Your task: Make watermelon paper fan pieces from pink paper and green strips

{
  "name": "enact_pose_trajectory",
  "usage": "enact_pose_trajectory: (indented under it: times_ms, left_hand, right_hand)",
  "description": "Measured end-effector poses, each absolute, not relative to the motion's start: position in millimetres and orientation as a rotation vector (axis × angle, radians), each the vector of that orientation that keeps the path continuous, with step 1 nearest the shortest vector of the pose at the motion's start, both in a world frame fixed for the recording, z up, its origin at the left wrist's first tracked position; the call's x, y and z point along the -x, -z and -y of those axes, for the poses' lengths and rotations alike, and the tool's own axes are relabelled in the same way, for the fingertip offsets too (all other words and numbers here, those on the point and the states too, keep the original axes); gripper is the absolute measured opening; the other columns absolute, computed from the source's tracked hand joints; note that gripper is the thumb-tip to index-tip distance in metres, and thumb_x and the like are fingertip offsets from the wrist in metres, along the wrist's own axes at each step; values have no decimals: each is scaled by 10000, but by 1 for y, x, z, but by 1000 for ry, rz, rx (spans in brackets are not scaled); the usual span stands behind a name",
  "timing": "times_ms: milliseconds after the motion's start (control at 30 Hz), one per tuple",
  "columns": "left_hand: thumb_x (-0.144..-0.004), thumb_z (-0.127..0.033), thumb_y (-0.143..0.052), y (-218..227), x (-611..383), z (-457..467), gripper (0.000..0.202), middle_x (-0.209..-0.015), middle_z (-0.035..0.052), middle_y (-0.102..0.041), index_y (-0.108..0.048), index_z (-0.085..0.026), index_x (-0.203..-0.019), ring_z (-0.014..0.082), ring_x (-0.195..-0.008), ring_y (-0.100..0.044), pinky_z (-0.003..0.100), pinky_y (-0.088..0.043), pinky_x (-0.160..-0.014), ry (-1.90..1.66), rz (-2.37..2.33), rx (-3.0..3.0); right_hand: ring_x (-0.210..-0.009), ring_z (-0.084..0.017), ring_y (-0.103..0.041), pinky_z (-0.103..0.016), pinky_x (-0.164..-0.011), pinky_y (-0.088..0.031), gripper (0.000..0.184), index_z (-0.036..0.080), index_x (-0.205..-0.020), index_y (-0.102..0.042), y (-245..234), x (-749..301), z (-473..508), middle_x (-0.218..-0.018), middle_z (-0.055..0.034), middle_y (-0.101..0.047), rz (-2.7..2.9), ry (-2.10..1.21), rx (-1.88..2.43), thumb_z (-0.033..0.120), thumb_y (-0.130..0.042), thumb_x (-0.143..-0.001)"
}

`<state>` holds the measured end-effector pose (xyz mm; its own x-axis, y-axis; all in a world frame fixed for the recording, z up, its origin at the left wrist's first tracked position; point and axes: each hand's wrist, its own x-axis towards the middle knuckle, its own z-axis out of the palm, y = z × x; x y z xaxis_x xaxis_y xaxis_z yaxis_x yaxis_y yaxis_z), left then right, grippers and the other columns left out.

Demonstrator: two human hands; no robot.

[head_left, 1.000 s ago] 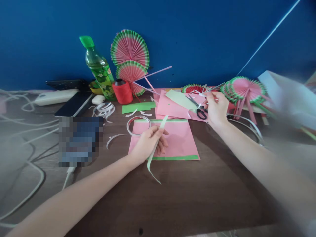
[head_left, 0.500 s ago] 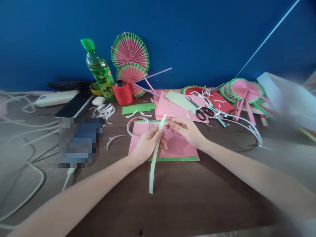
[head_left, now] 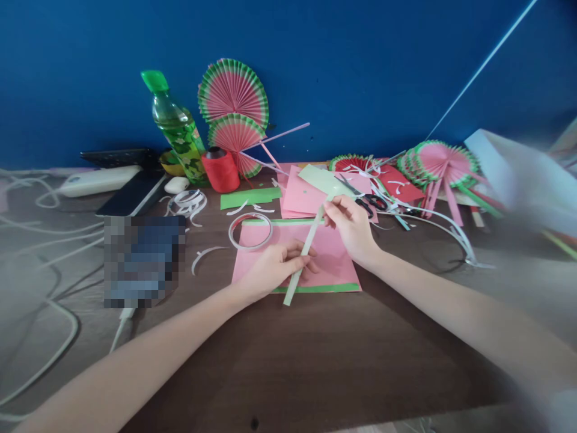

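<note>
A narrow pale green paper strip (head_left: 311,236) runs slantwise between my two hands. My left hand (head_left: 277,267) pinches it near its lower end, thumb on top. Higher up, the fingers of my right hand (head_left: 349,225) are closed on the strip's upper part. Beneath both hands lies a pink paper sheet (head_left: 252,258) with green bands along its near and far edges. A roll of double-sided tape (head_left: 231,231) rests on the sheet's far left corner, close to my left hand.
Scissors (head_left: 364,205) lie on pink and pale green papers behind my right hand. Folded paper fans (head_left: 234,90) lean on the blue wall beside a green bottle (head_left: 174,126) and a red thread spool (head_left: 220,171). A blurred-out phone (head_left: 144,258) and cables are at left.
The strip has shifted up and to the right. My right hand has closed on its upper part, and my left hand now grips it nearer the lower end.
</note>
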<state>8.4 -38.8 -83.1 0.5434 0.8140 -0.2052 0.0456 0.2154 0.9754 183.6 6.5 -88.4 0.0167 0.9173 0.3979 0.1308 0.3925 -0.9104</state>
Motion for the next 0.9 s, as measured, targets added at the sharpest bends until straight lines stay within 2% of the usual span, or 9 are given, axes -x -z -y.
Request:
enact_pose_trajectory:
  times_ms: [100,200,267,367,500,600,767,900]
  left_hand:
    - [-800,-223,-549,81,-9,40,149,-778,48,-686,-594,-129,-906,92,-650,-609,216,-524,-621,-624,-861,-1238]
    - [-799,-236,-544,82,-8,39,139,-785,60,-689,-590,-123,-865,87,-604,-598,203,-509,-571,-651,-884,-1209]
    - [-787,-252,-556,84,-8,38,140,-784,64,-690,-585,-124,-836,86,-583,-591,196,-495,-541,-677,-904,-1191]
    - [-780,-247,-546,86,-7,36,137,-768,60,-687,-585,-123,-823,87,-574,-586,205,-491,-554,-736,-908,-1175]
    - [-773,-215,-517,87,-7,35,126,-761,56,-688,-586,-125,-828,93,-582,-583,205,-468,-544,-786,-898,-1195]
    - [-764,-198,-510,87,-6,35,121,-731,47,-686,-586,-125,-824,96,-597,-579,210,-467,-578,-806,-901,-1222]
    - [-772,-203,-491,86,-6,35,99,-587,-7,-616,-569,-144,-759,90,-546,-547,191,-441,-536,-806,-950,-1298]
    - [-800,-250,-491,84,-7,37,162,-566,-24,-580,-601,-145,-857,76,-486,-507,179,-410,-471,-784,-1005,-1312]
  right_hand:
    - [-483,-70,-451,-216,-480,-360,287,181,-660,-515,91,-186,-12,-518,47,-484,1409,-871,994,422,-551,-814]
    - [-472,-67,-451,-213,-445,-337,331,187,-695,-528,93,-187,-15,-560,39,-491,1295,-976,975,499,-527,-804]
    - [-449,-61,-415,-213,-427,-314,334,196,-714,-516,92,-188,-16,-554,49,-453,1227,-934,982,518,-519,-802]
    - [-457,-70,-369,-227,-442,-310,280,204,-706,-491,89,-188,-9,-535,56,-401,1348,-724,964,454,-514,-830]
    - [-563,-92,-439,-248,-498,-349,139,201,-758,-517,82,-184,10,-674,14,-502,1699,-471,839,283,-480,-864]
    - [-565,-98,-435,-256,-509,-361,91,206,-768,-517,80,-181,21,-671,12,-499,1847,-346,762,187,-471,-844]
    - [-636,-120,-500,-264,-564,-426,102,209,-868,-565,85,-176,24,-734,-12,-572,2067,-256,651,156,-488,-828]
    - [-688,-131,-535,-265,-580,-450,127,204,-909,-581,89,-174,20,-804,-34,-604,2114,-233,715,161,-476,-851]
